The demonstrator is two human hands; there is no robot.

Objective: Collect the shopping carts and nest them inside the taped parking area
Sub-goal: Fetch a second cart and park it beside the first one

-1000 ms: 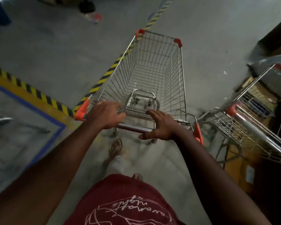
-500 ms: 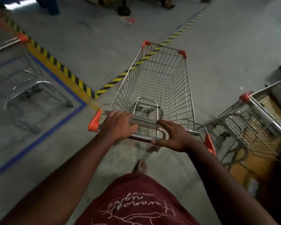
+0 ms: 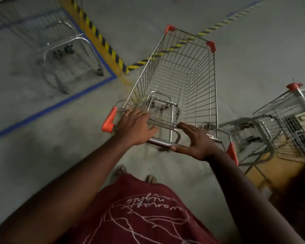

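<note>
Shopping cart (image 3: 180, 85): head view (the only one); an empty wire cart stands on the concrete floor (image 3: 253, 41) just outside the corner of the blue tape line (image 3: 48, 108), its nose angled away from the taped area, judged to be mid-swing toward the entrance.
Left hand (image 3: 136, 127): lies on the handle bar (image 3: 160, 142) near its orange end cap (image 3: 109, 120), fingers (image 3: 130, 112) straight and spread over the bar and the basket's rear wire, pressing more than gripping, likely to steer.
Right hand (image 3: 195, 141): flat against the bar on the far side from the tape, fingers straight and close together, thumb stretched along the bar; a pushing palm, apparently to pivot the cart.
Parked cart (image 3: 48, 37): inside the blue tape, blurred, probably the one to nest into.
Striped tape (image 3: 102, 43): yellow and black, runs along the outside of the blue line's far edge.
Third cart (image 3: 285, 120): well beyond the pushed cart from the tape, not yet collected.
</note>
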